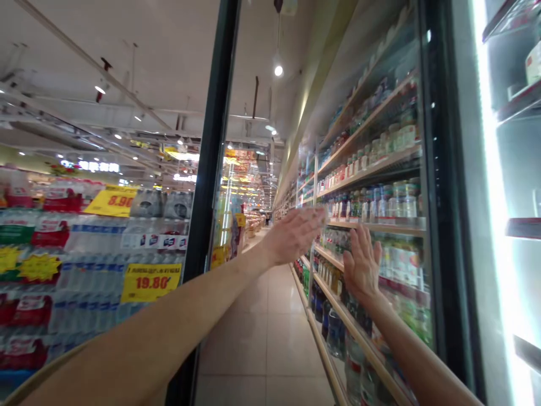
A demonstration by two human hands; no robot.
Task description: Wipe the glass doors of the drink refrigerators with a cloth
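In the head view, a dark-framed glass door (214, 141) stands before me. My left hand (293, 237) reaches across to the middle of the pane, fingers stretched forward. A pale, thin cloth (320, 217) appears to lie under its fingertips, pressed towards the glass, though motion blurs it. To the right, my right hand (363, 265) is open and held up, fingers spread and thumb to the left. Its palm faces the glass and seems to rest on it. Nothing shows in the right hand.
Through the pane, shelves of bottles and cans (372, 206) line the right side above a tiled floor (253, 338). Stacked packs of bottled drinks (88, 282) with a yellow price sign (151, 283) stand at left. A lit cooler shelf (524, 228) is at far right.
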